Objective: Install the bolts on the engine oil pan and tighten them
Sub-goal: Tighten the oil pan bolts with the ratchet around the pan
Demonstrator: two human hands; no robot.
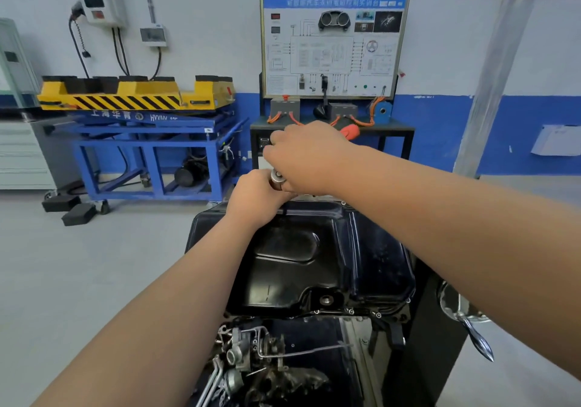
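A: Where is the oil pan (301, 258) sitting?
B: It is lying mid-frame, bolts (379, 314) showing along its lower rim.
A: And the hands?
B: The left hand (256, 199) is gripping the ratchet head (277, 178) at the pan's upper edge; the right hand (306, 158) is clasping its orange handle (350, 132).
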